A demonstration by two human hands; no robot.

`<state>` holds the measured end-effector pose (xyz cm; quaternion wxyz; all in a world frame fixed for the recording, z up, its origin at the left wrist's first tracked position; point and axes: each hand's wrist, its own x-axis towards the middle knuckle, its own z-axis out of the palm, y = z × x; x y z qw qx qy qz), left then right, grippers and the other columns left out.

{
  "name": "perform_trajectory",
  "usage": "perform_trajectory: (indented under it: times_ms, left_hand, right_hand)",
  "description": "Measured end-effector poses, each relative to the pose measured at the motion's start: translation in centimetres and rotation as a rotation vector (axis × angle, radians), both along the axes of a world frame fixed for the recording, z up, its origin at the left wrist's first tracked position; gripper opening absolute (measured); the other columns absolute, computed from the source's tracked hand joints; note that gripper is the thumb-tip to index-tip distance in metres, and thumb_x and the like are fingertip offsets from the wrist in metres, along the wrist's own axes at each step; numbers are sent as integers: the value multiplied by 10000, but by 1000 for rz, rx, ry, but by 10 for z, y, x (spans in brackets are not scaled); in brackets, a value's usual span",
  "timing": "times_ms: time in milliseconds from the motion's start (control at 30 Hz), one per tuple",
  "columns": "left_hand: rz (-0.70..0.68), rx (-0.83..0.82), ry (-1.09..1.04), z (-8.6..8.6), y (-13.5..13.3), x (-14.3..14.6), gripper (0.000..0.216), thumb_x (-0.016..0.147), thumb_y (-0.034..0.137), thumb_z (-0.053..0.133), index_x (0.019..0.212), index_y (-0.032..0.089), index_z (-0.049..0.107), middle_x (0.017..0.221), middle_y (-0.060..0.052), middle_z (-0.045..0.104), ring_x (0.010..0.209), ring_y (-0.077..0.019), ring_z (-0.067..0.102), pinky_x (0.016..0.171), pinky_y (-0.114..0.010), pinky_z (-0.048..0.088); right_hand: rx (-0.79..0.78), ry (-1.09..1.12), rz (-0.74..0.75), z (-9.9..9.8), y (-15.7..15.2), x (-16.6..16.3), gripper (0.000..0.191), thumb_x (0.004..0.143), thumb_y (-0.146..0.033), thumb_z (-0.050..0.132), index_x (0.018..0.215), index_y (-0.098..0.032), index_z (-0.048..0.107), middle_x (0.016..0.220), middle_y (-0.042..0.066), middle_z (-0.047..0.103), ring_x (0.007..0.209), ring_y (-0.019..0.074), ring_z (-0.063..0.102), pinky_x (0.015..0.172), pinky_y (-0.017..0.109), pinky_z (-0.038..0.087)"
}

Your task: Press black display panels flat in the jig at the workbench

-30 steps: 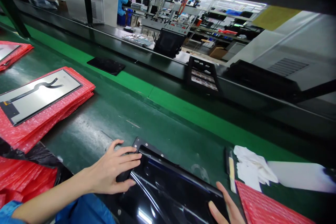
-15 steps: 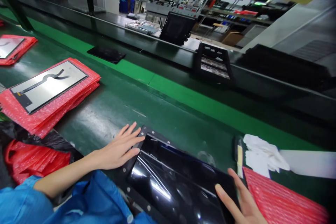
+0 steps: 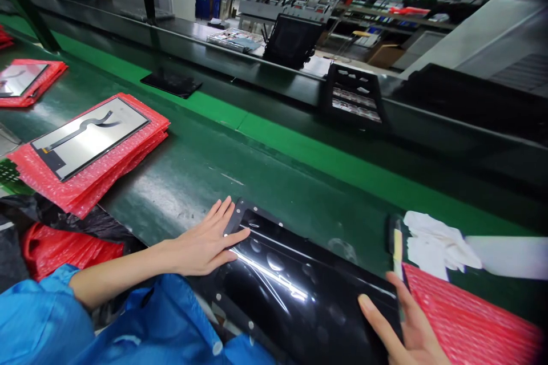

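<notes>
A large glossy black panel (image 3: 295,291) with a screw-holed frame lies on the dark green belt (image 3: 180,177) in front of me. My left hand (image 3: 205,242) rests flat on its left end, fingers spread over the corner. My right hand (image 3: 402,325) presses against the panel's right edge, fingers extended. Neither hand grips anything. A red bubble-wrap sheet (image 3: 466,319) lies just right of my right hand.
A stack of red bubble-wrap sheets with a grey display panel on top (image 3: 89,142) sits at left; another (image 3: 25,80) farther back. White cloth (image 3: 432,242) lies at right. A black tray (image 3: 353,97) and a flat black panel (image 3: 171,82) sit beyond. A person in blue stands far back.
My left hand has flattened and slid to the panel's left corner. My right hand has moved up along the right edge. The view has shifted down slightly.
</notes>
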<state>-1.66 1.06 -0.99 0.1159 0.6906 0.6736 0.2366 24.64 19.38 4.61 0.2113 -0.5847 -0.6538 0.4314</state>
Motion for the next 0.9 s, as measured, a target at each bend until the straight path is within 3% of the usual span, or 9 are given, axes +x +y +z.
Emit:
perform_trajectory:
  times_ms: [100,233,433,600,767,900]
  left_hand:
    - [-46,-7,27,2,0,-2,693,981,421,536,1567,207,233,1646,-188,-93,1498,-406,-120,1194,-664,130]
    - [-104,-84,84,11,2,-9,788,947,511,559,1571,190,200,1633,-257,27,1495,-422,-106,1164,-707,115]
    - [-114,-168,175,20,5,-10,836,911,553,594,1560,180,223,1606,-296,137,1496,-439,-58,1154,-702,132]
    - [-55,-113,279,12,4,-4,813,894,511,644,1546,215,261,1623,-259,132,1511,-431,25,1140,-709,159]
    - [-17,-13,387,-5,2,-4,771,859,504,677,1512,248,357,1626,-219,189,1510,-426,125,1134,-716,176]
    - [58,75,381,-16,4,-3,793,791,652,666,1452,257,473,1596,-210,292,1492,-419,219,1166,-692,126]
  right_hand:
    - [28,22,-28,-2,0,-2,1050,627,-697,699,1521,-251,378,1605,1,294,1491,345,176,1218,467,217]
    - [73,-7,-28,-10,3,3,1033,647,-726,669,1518,-249,384,1596,6,316,1483,354,205,1214,473,240]
    - [77,65,20,-23,6,13,889,732,-633,709,1446,-187,426,1368,91,576,1289,334,513,1114,450,412]
    - [129,90,-22,-35,8,22,710,792,-634,656,1322,-184,517,1211,98,614,1124,292,590,982,422,486]
    - [362,-97,227,-43,29,45,421,930,-523,516,1152,-197,665,1011,86,597,987,260,591,914,430,484]
    - [485,-182,388,-47,43,54,354,1008,-361,418,1270,-223,612,1022,82,581,970,236,590,879,423,506]
